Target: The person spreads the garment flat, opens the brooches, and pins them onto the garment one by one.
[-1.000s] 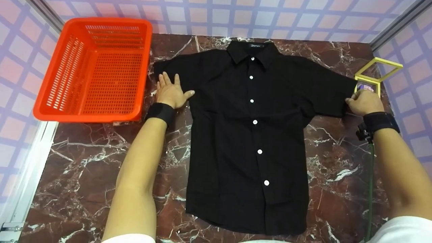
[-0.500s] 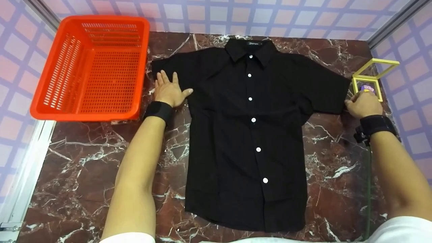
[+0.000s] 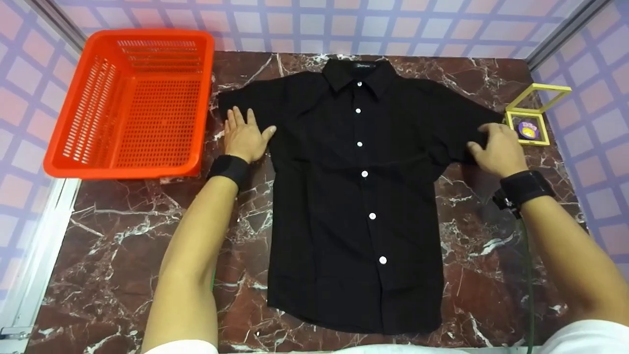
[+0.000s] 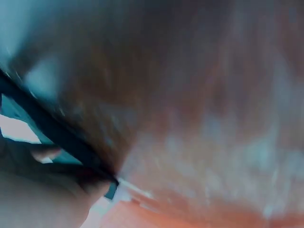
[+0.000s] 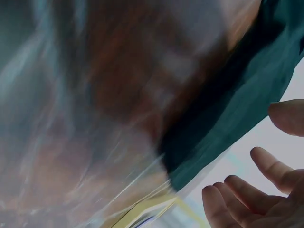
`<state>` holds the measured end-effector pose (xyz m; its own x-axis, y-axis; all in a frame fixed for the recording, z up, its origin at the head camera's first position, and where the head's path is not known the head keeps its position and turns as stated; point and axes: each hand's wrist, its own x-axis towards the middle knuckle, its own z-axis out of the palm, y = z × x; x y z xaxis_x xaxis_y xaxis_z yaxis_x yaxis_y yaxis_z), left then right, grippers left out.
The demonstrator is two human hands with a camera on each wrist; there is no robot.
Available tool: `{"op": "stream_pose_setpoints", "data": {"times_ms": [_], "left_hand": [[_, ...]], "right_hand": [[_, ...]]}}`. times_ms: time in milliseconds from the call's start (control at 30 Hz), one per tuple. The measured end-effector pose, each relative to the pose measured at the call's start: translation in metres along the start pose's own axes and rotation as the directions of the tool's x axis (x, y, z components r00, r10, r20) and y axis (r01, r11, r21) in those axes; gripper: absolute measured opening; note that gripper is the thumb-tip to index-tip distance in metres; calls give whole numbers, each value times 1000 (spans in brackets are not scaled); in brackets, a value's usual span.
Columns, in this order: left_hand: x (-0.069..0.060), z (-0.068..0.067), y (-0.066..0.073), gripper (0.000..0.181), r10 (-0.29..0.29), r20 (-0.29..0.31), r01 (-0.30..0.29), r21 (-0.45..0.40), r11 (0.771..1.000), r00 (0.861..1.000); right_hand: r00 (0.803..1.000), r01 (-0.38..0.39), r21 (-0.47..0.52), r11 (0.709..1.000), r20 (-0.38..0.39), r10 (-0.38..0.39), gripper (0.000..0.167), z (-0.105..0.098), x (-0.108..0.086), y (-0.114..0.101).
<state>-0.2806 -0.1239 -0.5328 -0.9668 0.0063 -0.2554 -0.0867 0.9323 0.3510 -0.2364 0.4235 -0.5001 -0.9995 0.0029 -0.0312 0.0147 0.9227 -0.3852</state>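
Observation:
A black short-sleeved shirt [image 3: 324,206] with white buttons lies front up and spread out, its collar away from me. My left hand [image 3: 245,140] rests with spread, straight fingers on the sleeve at the left, thumb toward the shirt's side. Over the other sleeve is my right hand [image 3: 502,150], its fingers loosely bent and holding nothing. In the right wrist view the fingers [image 5: 270,166] stand apart beside the dark sleeve [image 5: 223,109]. The left wrist view is blurred; part of the hand [image 4: 42,199] shows there by the cloth.
A red perforated plastic basket [image 3: 130,172] stands at the back left, close to the left sleeve. Beside the right sleeve is an open yellow frame-like case [image 3: 540,118] with a purple round piece [image 3: 528,130] in it. Dark red marbled table [image 3: 123,255] lies beneath.
My right hand has left the sleeve's end and moved left over the sleeve, its fingers loosening. The yellow case now shows fully. My left hand stays on its sleeve.

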Motion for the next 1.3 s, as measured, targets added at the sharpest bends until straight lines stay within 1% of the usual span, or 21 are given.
{"op": "stream_pose_setpoints", "data": {"times_ms": [67, 100, 167, 200, 267, 300, 367, 433, 467, 500, 567, 633, 667, 700, 767, 833, 900, 1000, 1100, 1200, 1300], "left_hand": [[-4, 3, 11, 83, 51, -80, -52, -7, 999, 995], [-6, 5, 19, 83, 89, -120, -90, -1, 996, 989], [-13, 8, 39, 82, 178, -178, -176, 25, 984, 968], [-17, 10, 51, 82, 226, -189, -222, 43, 974, 956], [-28, 14, 78, 82, 329, -178, -320, 77, 944, 928], [-35, 17, 91, 83, 379, -152, -368, 94, 925, 913], [-49, 24, 117, 84, 481, -86, -469, 130, 874, 873], [-64, 33, 140, 84, 582, 9, -575, 168, 800, 813], [-72, 37, 149, 84, 628, 70, -629, 186, 755, 775], [-80, 42, 158, 85, 670, 132, -681, 194, 706, 731], [-95, 51, 174, 87, 729, 255, -772, 218, 596, 635], [-110, 59, 188, 91, 746, 376, -835, 215, 507, 550], [-117, 63, 194, 92, 747, 419, -855, 208, 474, 516], [-123, 66, 200, 94, 744, 455, -871, 205, 446, 489], [-135, 73, 211, 97, 731, 511, -890, 205, 407, 452], [-145, 81, 221, 101, 714, 550, -898, 207, 388, 434], [-154, 88, 230, 106, 690, 582, -900, 218, 378, 431], [-167, 100, 240, 112, 641, 624, -891, 249, 380, 448], [-171, 108, 244, 116, 589, 654, -877, 297, 378, 475], [-174, 112, 248, 117, 538, 682, -866, 333, 374, 495], [-175, 113, 252, 120, 497, 693, -849, 370, 376, 522]], "right_hand": [[999, 49, 16, 999, -6, -49, 50, 2, 0, -7], [997, 72, 22, 997, -9, -72, 50, 4, 1, -9], [994, 106, 27, 994, -11, -105, 51, 7, 3, -14], [993, 116, 25, 993, -9, -116, 52, 8, 4, -15], [992, 127, 16, 992, 6, -127, 53, 11, 5, -18], [991, 131, 12, 991, 14, -131, 53, 13, 6, -20], [990, 139, -1, 990, 35, -139, 54, 15, 7, -23], [987, 151, -8, 989, 52, -150, 53, 18, 9, -28], [986, 157, -10, 987, 58, -156, 53, 19, 9, -31], [985, 163, -13, 987, 63, -162, 52, 20, 10, -34], [983, 170, -15, 985, 72, -169, 51, 21, 10, -41], [983, 165, -9, 986, 86, -163, 52, 22, 10, -47], [983, 160, -6, 987, 92, -159, 52, 22, 10, -50], [983, 154, -2, 988, 98, -153, 52, 22, 10, -53], [984, 135, 6, 991, 115, -135, 53, 23, 11, -58], [984, 116, 5, 993, 133, -116, 54, 24, 12, -61], [984, 100, -6, 995, 151, -98, 56, 26, 14, -62], [980, 57, -28, 998, 193, -50, 60, 29, 18, -63], [970, 20, -47, 999, 244, -8, 66, 30, 27, -64], [942, 10, -72, 997, 334, 15, 80, 30, 35, -64], [912, 27, -95, 995, 410, 14, 91, 27, 42, -67]]}}
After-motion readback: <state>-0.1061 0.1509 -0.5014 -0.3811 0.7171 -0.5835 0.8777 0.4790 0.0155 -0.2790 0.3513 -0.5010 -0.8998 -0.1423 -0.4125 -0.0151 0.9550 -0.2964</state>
